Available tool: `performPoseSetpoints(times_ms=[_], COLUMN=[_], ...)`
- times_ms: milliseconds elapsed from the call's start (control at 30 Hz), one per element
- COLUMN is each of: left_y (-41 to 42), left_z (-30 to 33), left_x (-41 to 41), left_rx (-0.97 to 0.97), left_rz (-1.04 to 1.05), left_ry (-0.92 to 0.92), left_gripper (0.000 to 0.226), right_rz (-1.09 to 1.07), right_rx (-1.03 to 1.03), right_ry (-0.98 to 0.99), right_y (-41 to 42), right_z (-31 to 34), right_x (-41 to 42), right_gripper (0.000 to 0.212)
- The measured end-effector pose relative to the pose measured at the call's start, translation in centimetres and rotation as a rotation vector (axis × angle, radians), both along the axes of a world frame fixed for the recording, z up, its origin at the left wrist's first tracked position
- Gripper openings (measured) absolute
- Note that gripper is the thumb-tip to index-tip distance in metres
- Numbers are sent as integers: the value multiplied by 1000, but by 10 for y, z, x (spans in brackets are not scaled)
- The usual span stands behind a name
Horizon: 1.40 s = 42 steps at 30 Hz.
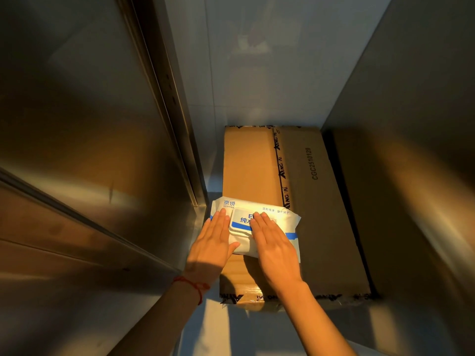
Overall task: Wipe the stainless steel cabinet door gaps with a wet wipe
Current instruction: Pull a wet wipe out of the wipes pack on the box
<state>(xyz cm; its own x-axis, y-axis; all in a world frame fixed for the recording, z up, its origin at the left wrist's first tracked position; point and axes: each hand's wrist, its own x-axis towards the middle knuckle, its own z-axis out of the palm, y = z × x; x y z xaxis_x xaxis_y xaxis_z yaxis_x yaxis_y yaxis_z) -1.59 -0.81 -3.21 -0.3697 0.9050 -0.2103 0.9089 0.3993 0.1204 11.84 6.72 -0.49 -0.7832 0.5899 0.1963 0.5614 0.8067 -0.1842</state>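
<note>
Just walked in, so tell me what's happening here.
A person is crouched between stainless steel cabinet panels, with both hands laid flat on a pack of wet wipes. The left hand and right hand rest on it, fingers straight. The pack sits on a taped cardboard box. Its lid looks closed; no wipe is out yet.

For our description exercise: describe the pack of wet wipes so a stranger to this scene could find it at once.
Find the long cardboard box on the floor between the steel cabinet walls. On its near left part lies the wet wipe pack, with the left hand and right hand flat on it. It is the only white, blue-striped thing there.
</note>
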Motion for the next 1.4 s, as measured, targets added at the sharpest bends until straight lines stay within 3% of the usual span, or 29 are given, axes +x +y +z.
performPoseSetpoints(times_ms=[200,367,667,900,1400], left_y=[-9,-11,-12,-12,-12], left_z=[10,1,-4,-4,-2], left_x=[9,10,9,10,11], left_rx=[296,401,449,526,562], left_rz=[-38,-33,-56,-34,-24], left_ry=[34,18,28,68,60], left_gripper=[83,85,83,82,78], right_rz=[2,-13,-38,-84,-77], right_rx=[12,13,77,177,61], right_ry=[45,86,118,5,-97], right_y=[6,12,27,28,43], right_z=[10,16,21,20,18], right_x=[-2,-7,-21,-33,-39], right_gripper=[79,79,74,84,76])
